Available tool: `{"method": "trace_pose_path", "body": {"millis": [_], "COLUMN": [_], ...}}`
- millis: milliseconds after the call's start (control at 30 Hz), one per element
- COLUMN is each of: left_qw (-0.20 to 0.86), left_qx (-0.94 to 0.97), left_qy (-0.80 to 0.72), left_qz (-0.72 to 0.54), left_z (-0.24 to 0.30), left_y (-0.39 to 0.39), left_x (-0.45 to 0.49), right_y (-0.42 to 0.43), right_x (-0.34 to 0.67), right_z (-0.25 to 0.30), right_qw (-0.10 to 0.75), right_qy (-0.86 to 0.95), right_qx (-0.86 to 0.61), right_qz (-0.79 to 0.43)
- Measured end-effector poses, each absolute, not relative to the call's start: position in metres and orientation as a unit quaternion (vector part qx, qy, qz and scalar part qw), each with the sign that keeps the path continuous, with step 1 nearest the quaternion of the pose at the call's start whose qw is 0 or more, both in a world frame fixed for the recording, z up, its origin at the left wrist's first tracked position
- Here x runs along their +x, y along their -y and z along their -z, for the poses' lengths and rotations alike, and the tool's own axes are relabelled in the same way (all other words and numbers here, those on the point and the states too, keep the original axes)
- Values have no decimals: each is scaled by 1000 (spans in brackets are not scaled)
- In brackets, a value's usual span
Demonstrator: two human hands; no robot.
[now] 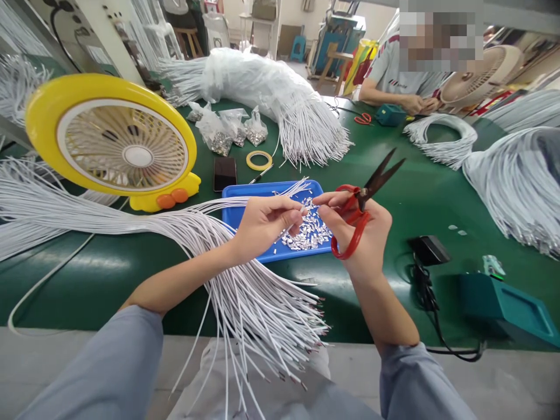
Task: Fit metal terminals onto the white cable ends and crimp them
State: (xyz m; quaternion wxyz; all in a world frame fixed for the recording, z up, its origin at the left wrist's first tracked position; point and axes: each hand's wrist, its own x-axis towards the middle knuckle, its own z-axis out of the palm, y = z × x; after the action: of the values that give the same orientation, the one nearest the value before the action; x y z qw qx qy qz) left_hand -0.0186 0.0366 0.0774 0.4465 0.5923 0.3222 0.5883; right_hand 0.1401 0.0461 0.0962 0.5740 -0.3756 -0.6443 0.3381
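Over the blue tray (236,214) near the middle, the left hand (262,224) is pinching a white wire (294,217) while the right hand (365,233), gripping red scissors (356,219), is pinching its tip, so open blades might poke fingers.

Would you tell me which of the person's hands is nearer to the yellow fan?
Left. The left hand is just right of the yellow fan, over the blue tray; the right hand, holding red scissors, is farther right.

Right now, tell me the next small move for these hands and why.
Probably slide a metal terminal onto the wire end: the left hand and right hand pinch together over the blue tray, red scissors still hooked on the right fingers.
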Motion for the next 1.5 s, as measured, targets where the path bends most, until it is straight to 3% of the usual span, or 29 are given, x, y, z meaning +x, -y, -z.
{"method": "trace_pose_path", "body": {"millis": [567, 767, 1000, 1200, 1500], "left_qw": [612, 520, 419, 413, 420], "left_qx": [537, 637, 628, 612, 613], "left_qy": [-252, -253, -279, -293, -307], "left_qz": [-523, -511, -594, -608, -595], "left_z": [-73, -78, -75, -72, -72], "left_y": [-36, -38, -40, -43, -43], "left_x": [-16, -20, -21, -21, -20], "right_y": [-43, -42, -43, -42, -39], "right_x": [139, 139, 140, 140, 139], "right_z": [-96, -93, -96, -96, -92], "right_qw": [553, 567, 581, 579, 564], "right_qy": [649, 643, 644, 683, 703], "right_qx": [-353, -342, -360, -360, -343], "right_qz": [-385, -384, -345, -263, -265]}}
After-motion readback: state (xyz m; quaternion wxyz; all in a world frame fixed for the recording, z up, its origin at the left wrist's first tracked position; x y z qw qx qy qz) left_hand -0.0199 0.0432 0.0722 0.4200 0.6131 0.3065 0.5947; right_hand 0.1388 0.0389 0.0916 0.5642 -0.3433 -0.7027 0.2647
